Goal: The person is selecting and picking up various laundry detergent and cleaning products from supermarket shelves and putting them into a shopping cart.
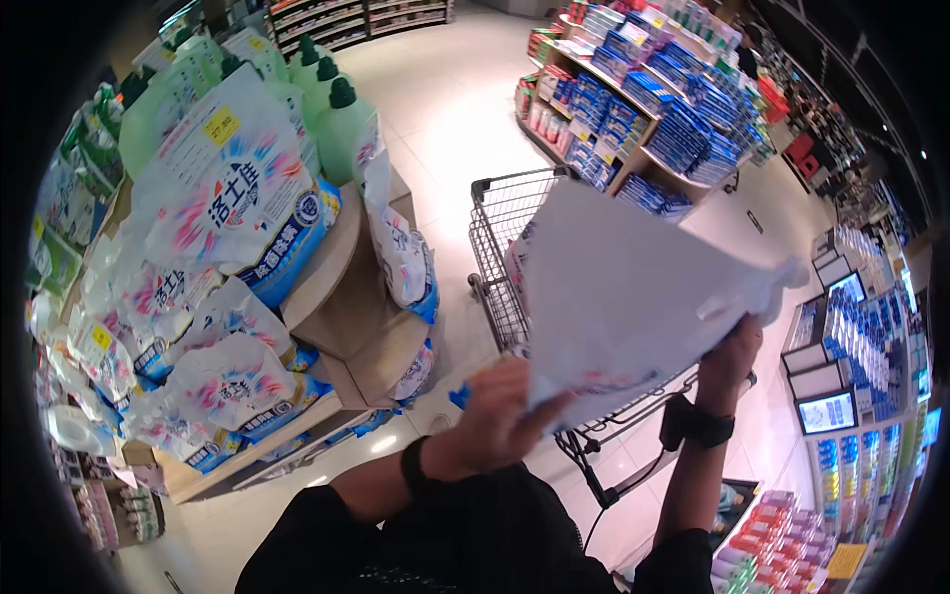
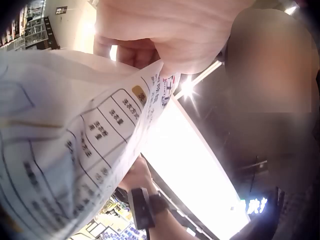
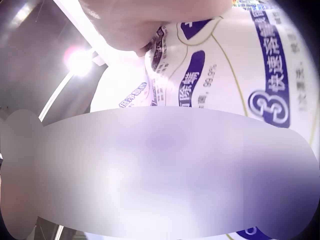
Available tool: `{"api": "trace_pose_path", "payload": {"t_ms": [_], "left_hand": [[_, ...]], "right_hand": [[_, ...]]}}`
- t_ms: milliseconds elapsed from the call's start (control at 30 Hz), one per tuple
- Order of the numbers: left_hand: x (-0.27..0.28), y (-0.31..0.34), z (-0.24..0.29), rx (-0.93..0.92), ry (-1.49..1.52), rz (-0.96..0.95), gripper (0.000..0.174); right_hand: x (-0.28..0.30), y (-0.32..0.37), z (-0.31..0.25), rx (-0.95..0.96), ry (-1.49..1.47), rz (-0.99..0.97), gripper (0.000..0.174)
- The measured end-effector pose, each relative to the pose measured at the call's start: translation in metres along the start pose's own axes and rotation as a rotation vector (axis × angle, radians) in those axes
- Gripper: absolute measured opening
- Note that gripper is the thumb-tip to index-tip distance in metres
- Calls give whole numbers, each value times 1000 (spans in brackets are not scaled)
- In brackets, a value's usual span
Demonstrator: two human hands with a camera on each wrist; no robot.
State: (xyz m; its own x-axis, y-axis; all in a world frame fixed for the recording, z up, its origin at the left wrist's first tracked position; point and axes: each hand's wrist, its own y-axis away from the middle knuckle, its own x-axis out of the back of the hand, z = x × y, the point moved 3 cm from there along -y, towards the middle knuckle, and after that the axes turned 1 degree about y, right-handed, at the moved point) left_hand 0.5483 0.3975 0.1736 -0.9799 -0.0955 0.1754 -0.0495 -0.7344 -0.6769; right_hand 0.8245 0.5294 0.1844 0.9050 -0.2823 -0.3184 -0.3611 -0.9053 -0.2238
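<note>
A large white printed bag, by its look a washing powder bag (image 1: 633,287), is held up in front of the body over a shopping cart. My left hand (image 1: 492,416) pinches its lower left corner, and the left wrist view shows the thumb and fingers of this hand (image 2: 175,37) closed on the bag's edge. At the opposite side my right hand (image 1: 732,358) grips the bag's right edge. Printed panels on the bag (image 3: 240,65) fill much of the right wrist view, where a blurred patch hides the lower half.
To the left, a wooden display shelf (image 1: 341,267) bears similar white and blue bags (image 1: 237,188) and green bottles (image 1: 341,129). The wire shopping cart (image 1: 495,228) stands under the held bag. Boxed goods (image 1: 604,109) fill a shelf ahead; more stocked shelves (image 1: 851,346) line the right side.
</note>
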Motion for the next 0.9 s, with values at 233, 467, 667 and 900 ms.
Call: {"api": "trace_pose_path", "payload": {"t_ms": [233, 467, 667, 900], "left_hand": [[-77, 26, 0, -166, 126, -237, 17], [-91, 22, 4, -106, 190, -507, 39], [-46, -30, 50, -12, 161, -225, 29], [-53, -57, 58, -319, 81, -317, 23]], "right_hand": [[86, -38, 31, 105, -178, -428, 19], [96, -37, 21, 224, -186, -700, 27], [90, -39, 27, 52, -145, -304, 25], [82, -65, 46, -31, 306, -211, 37]]}}
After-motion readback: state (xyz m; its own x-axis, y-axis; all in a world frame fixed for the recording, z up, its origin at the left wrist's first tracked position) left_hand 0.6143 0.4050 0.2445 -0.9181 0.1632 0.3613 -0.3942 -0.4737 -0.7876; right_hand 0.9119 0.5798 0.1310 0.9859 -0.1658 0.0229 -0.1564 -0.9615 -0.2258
